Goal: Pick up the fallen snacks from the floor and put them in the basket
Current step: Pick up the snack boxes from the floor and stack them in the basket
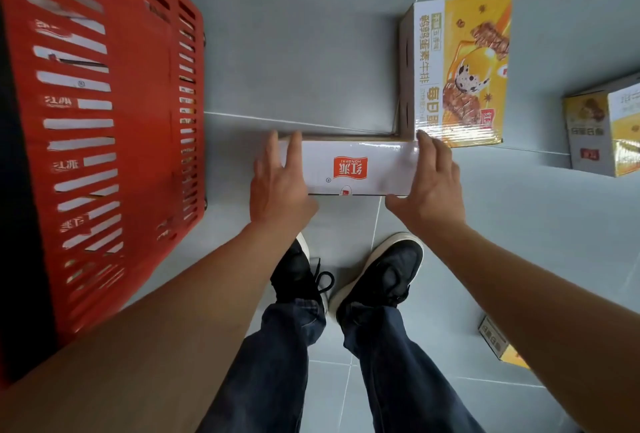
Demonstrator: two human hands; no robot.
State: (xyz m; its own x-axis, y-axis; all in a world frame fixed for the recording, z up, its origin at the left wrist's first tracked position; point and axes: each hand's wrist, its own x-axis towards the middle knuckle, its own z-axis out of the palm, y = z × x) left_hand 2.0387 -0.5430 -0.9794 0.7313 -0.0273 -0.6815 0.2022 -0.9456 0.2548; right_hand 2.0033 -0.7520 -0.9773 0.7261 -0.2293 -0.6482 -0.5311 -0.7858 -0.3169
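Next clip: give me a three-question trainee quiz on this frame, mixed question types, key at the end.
1. True or false: the left hand and the right hand are at opposite ends of the white box.
2. Which side of the person is the red basket on? A) left B) right C) behind the shoes
3. Fill in: the box with the yellow picture face lies just beyond the white box, near the ______ hand.

Key: 1 true; 2 A; 3 right
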